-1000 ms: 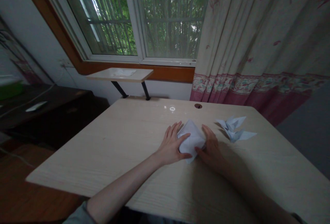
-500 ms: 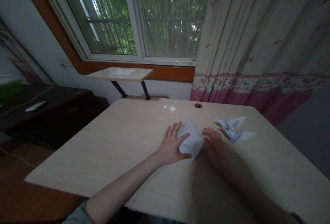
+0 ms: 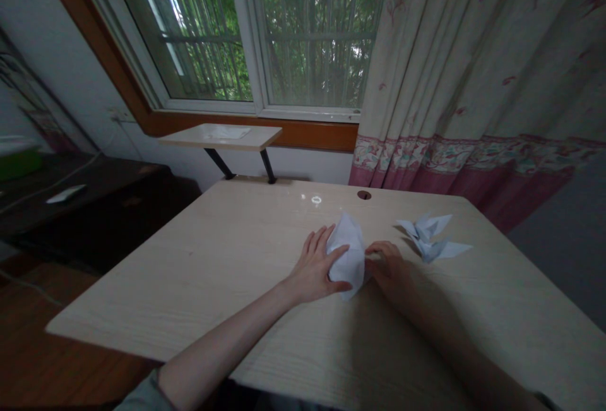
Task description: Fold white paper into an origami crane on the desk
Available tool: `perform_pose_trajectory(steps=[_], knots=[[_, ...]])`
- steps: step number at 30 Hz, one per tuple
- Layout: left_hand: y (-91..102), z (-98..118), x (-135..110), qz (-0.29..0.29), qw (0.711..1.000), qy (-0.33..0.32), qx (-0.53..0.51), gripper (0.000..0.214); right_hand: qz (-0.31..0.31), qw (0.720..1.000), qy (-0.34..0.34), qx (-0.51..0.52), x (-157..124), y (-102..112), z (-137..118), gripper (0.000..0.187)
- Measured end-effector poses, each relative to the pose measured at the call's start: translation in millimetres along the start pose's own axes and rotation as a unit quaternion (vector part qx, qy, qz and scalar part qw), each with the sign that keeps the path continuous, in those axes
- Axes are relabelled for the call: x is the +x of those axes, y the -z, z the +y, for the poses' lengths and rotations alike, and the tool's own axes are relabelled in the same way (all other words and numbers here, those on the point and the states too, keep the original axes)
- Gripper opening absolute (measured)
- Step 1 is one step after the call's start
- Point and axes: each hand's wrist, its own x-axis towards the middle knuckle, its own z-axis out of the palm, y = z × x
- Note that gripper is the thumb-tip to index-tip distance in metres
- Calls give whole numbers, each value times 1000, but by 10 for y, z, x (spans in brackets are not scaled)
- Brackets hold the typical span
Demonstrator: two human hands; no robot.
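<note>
A folded sheet of white paper (image 3: 349, 266) lies on the desk between my hands, its top corner pointing away from me. My left hand (image 3: 316, 267) holds it down from the left, with the thumb and index finger on its face. At the paper's right edge, the fingers of my right hand (image 3: 388, 266) are curled and pinch the edge; the fingertips are partly hidden. To the right of that hand sit folded paper cranes (image 3: 430, 239) with pointed wings, close together.
The pale wooden desk (image 3: 213, 259) has a round cable hole (image 3: 364, 195) near its back edge. A small raised shelf (image 3: 220, 136) with a white sheet on it stands at the back left. Behind hang the curtains (image 3: 426, 83). A dark cabinet (image 3: 95, 196) is on the left.
My right hand has moved slightly left and its fingers have closed in at the paper's edge. The paper's right side has folded inward, so it looks narrower. My left hand has stayed put.
</note>
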Motion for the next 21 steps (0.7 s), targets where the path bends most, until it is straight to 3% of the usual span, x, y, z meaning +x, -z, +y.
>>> perform_pose_trajectory(steps=[4,10,21], knots=[[3,-5,-1,-1,1000,0,-4,90,-3,999,19,29,-20,-10,-42,20],[-38,-40,-3,-7,1000,10,-12,101,-54,997,47,-10,-30,19,-103,36],[-50,-70,-13,15,999,-7,-44,92,-51,993,69,-80,-88,-105,5,33]])
